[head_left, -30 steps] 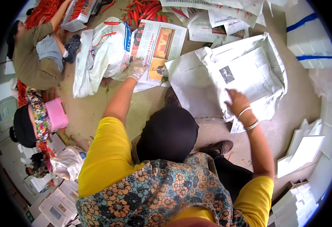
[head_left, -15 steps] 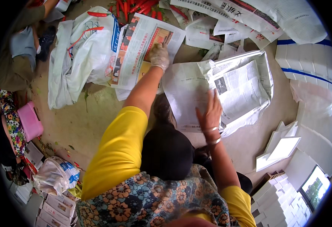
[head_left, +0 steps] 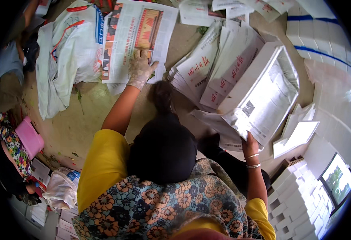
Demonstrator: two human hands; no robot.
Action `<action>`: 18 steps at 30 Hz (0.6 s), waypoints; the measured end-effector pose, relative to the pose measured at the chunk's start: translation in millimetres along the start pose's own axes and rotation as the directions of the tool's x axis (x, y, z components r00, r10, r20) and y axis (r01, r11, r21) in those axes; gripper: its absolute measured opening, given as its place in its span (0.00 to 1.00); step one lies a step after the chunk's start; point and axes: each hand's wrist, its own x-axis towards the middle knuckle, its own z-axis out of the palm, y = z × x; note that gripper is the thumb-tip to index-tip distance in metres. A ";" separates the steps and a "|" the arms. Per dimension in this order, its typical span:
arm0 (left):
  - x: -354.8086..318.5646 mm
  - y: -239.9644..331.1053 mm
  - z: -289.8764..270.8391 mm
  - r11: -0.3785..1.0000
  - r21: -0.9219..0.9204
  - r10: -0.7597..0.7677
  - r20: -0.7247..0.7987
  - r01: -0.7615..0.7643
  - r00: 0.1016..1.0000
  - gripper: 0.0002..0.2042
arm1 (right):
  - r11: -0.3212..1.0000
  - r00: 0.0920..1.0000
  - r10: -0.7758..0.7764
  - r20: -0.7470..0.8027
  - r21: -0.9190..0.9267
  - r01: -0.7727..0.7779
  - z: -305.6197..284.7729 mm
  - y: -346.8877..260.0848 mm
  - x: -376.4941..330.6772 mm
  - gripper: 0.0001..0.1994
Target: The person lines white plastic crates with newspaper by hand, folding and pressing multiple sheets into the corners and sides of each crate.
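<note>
My left hand (head_left: 140, 68), in a dirty white glove, lies flat with fingers spread on the lower edge of an open newspaper sheet (head_left: 137, 28) on the ground. My right hand (head_left: 249, 141), with two bangles at the wrist, grips the lower corner of a thick newspaper bundle (head_left: 265, 94) and holds it tilted up off the ground. A fan of folded newspapers (head_left: 209, 66) lies between the two hands.
A white sack (head_left: 69, 52) lies left of the open sheet, with red chillies (head_left: 79, 8) above it. Stacked white boxes (head_left: 323, 36) fill the right side and small cartons (head_left: 293, 196) the lower right. Another person in a floral sleeve (head_left: 9, 144) sits at left beside a pink stool (head_left: 29, 136).
My right hand went from lying flat on the newspaper pile to gripping a bundle and lifting its edge. My left hand stayed on the open sheet.
</note>
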 end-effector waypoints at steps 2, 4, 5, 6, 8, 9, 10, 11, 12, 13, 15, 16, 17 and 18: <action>-11.0 10.8 6.1 0.945 0.327 0.014 0.009 -0.016 1.000 0.28 | 1.000 1.000 -0.017 -0.015 -0.010 0.017 -14.2 2.9 -15.0 0.24; -7.8 12.5 12.9 0.925 0.372 0.070 0.031 -0.076 0.997 0.32 | 0.998 0.997 0.064 0.036 -0.026 -0.063 -17.6 -3.9 -21.7 0.24; -1.0 15.5 11.6 0.929 0.368 -0.005 0.095 -0.030 0.995 0.32 | 1.000 1.000 0.011 0.015 -0.017 -0.010 -13.9 -4.8 -20.6 0.24; 3.9 18.7 7.9 0.930 0.368 -0.083 0.156 0.020 0.984 0.31 | 0.999 0.999 -0.046 -0.007 -0.010 0.046 -10.3 -6.4 -18.2 0.25; 9.0 20.5 1.7 0.949 0.306 -0.140 0.187 0.078 0.972 0.26 | 0.990 0.991 -0.132 -0.019 0.035 0.133 2.4 -21.0 -6.3 0.24; 10.1 16.0 6.0 0.955 0.287 -0.128 0.201 0.067 0.971 0.24 | 0.985 0.987 -0.159 -0.021 0.064 0.160 8.9 -28.9 1.1 0.24; 12.5 6.9 9.7 0.960 0.275 -0.115 0.213 0.053 0.970 0.22 | 0.977 0.982 -0.186 -0.025 0.099 0.187 17.0 -36.6 9.1 0.24; 12.8 -6.5 16.5 0.984 0.166 -0.106 0.228 0.068 0.968 0.17 | 0.971 0.979 -0.205 -0.022 0.119 0.206 27.7 -39.2 17.9 0.24; 13.3 -34.8 35.2 0.990 0.144 -0.038 0.191 0.010 0.981 0.12 | 0.972 0.980 -0.193 0.048 0.146 0.184 39.2 -40.6 26.9 0.25; 13.8 -33.3 30.1 0.995 0.099 -0.015 0.205 -0.005 0.979 0.10 | 0.976 0.980 -0.157 0.119 0.171 0.136 49.4 -41.9 32.6 0.27; 11.1 -30.7 12.7 0.998 0.069 -0.007 0.210 -0.008 0.978 0.09 | 0.990 0.989 -0.143 0.041 0.010 0.142 35.8 -80.0 40.7 0.30; 8.2 -30.8 4.5 0.999 -0.040 0.005 0.146 0.001 0.989 0.08 | 0.979 0.990 -0.130 -0.046 -0.162 0.121 19.8 -99.3 44.1 0.33; 2.5 -31.0 -3.1 0.988 -0.156 0.008 0.084 0.005 0.996 0.08 | 0.983 0.988 -0.147 -0.055 0.105 0.152 0.3 -112.0 51.6 0.39; -4.2 -30.7 -11.4 0.931 -0.348 0.081 -0.093 -0.108 0.992 0.06 | 0.932 0.950 -0.233 -0.209 0.231 0.279 -16.5 -129.0 61.4 0.33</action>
